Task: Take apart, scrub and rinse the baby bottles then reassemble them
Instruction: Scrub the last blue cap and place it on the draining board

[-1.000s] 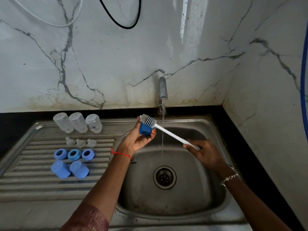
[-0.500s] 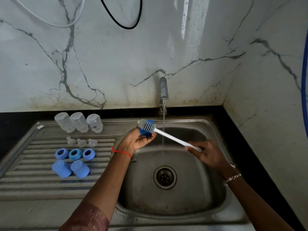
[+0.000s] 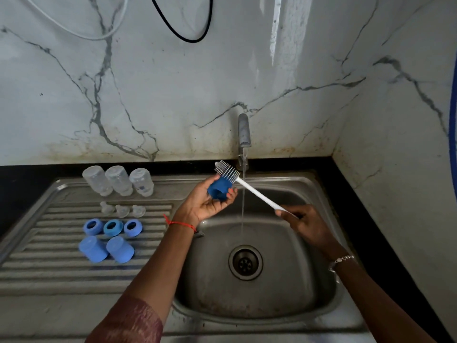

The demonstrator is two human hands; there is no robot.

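Bottle parts, counted
Left of the sink basin (image 3: 291,288): three clear bottles (image 3: 118,180), three nipples (image 3: 122,210), three blue rings (image 3: 113,228), two blue caps (image 3: 93,249); above it, one blue cap (image 3: 218,190), one bottle brush (image 3: 257,194).

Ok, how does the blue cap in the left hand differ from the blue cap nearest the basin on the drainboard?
The held cap is gripped in the left hand with the brush bristles against it. The drainboard cap rests alone on the ribbed drainboard. The held cap shows its open mouth to the camera, while the drainboard cap shows its closed top. The held cap also looks darker blue. Both look like the same kind of bottle cap.
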